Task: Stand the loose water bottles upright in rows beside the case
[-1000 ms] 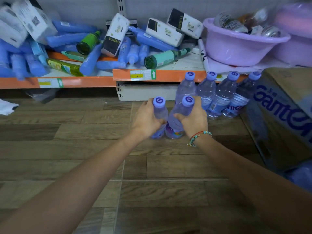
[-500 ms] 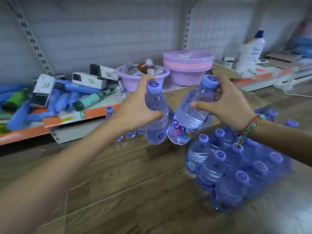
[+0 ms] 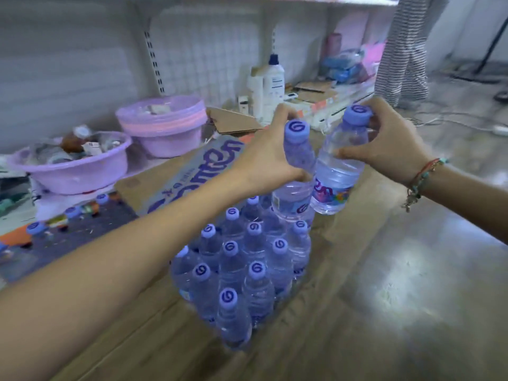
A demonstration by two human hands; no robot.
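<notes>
My left hand (image 3: pixel 270 155) grips a clear water bottle (image 3: pixel 295 185) with a purple cap around its neck, held upright. My right hand (image 3: pixel 390 144) holds a second bottle (image 3: pixel 339 171) near its neck, tilted a little. Both hang in the air above the far end of a block of upright purple-capped bottles (image 3: pixel 242 265) standing in rows on the wooden floor. The cardboard case (image 3: pixel 176 177) with blue lettering lies just behind and left of the rows.
Two purple basins (image 3: pixel 79 169) sit on the low shelf at left, with a few more upright bottles (image 3: pixel 35 229) below them. White jugs (image 3: pixel 272 83) stand further back. A person in striped trousers (image 3: pixel 401 50) stands at the far right. Bare floor spreads right of the rows.
I lifted both bottles off the floor by the shelf and carried them right. They now hang over the far end of the standing rows; the view has swung right.
</notes>
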